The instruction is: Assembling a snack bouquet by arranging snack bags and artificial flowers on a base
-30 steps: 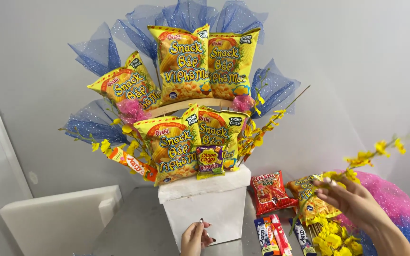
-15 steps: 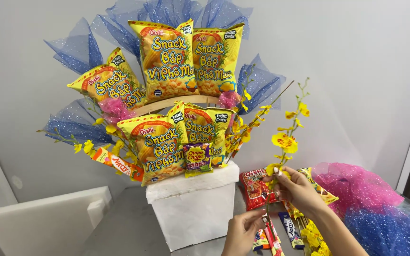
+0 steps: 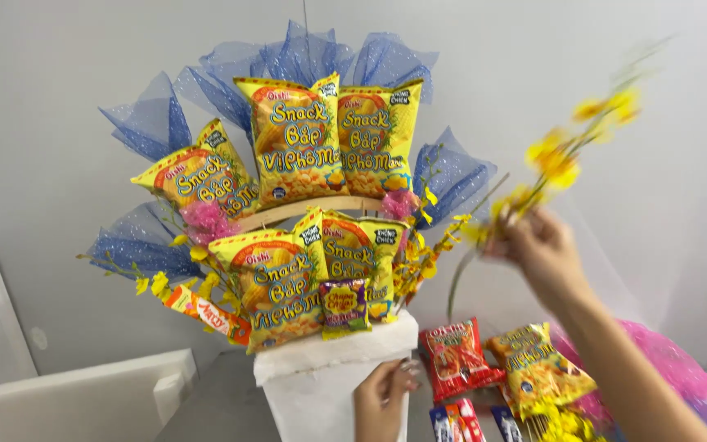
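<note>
The right hand [image 3: 540, 250] is raised well above the table [image 3: 222, 405], its grip clamped on the stem of a yellow flower sprig [image 3: 562, 155] (blurred by motion), which slants up and to the right, its lower end hanging near the blue mesh [image 3: 452, 176] on the right side of the snack bouquet [image 3: 312, 205]. Half a second earlier this hand was lower, just over the loose packets, and the sprig stood nearly upright; now both have risen to the level of the lower row of yellow snack bags [image 3: 284, 286]. The left hand [image 3: 382, 397] rests against the front of the white box [image 3: 329, 385] that carries the bouquet, fingers curled at its upper right edge; earlier it was farther right, near the candy bars [image 3: 456, 421]. A red packet [image 3: 458, 356] and a yellow packet [image 3: 540, 372] lie on the table beside the box, with pink mesh [image 3: 673, 364] behind them.
</note>
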